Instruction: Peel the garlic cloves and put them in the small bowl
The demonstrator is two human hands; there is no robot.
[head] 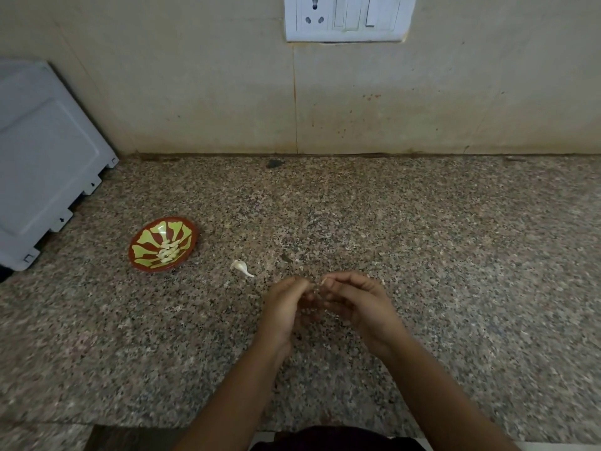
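A small red bowl [138, 247] with a yellow-green pattern sits on the granite counter at the left; several peeled garlic cloves [169, 250] lie in its middle. One unpeeled white clove [240, 266] lies on the counter between the bowl and my hands. My left hand [284, 307] and my right hand [356, 304] meet fingertip to fingertip above the counter. Between the tips a small pale garlic clove [323, 281] shows, pinched by my right fingers; my left fingers curl against it. Most of that clove is hidden by the fingers.
The speckled granite counter [455, 255] runs to a beige tiled wall with a white socket and switch plate [348, 17]. A grey-white appliance [42, 157] stands at the far left, close to the bowl. The counter's front edge lies just below my forearms.
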